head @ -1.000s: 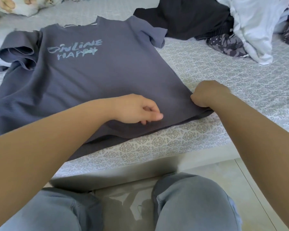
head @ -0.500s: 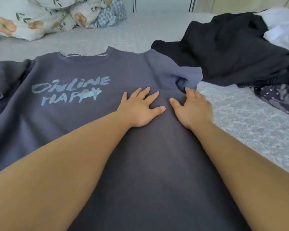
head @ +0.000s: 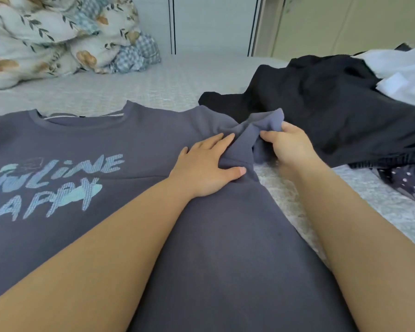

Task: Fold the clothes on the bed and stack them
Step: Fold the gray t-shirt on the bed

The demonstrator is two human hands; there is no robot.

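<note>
Under right hand (head: 288, 147), bunched sleeve (head: 254, 130), fingertips hidden

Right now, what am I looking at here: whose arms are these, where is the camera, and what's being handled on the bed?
No machine here: a person wears a camera on the head, looking down at their own bare arms. A grey-blue T-shirt with pale printed lettering lies spread on the patterned grey bed cover. The left hand rests on it by the shoulder, thumb tucked against a fold. The right hand pinches the bunched short sleeve. Behind lie a black crumpled garment and white clothing.
</note>
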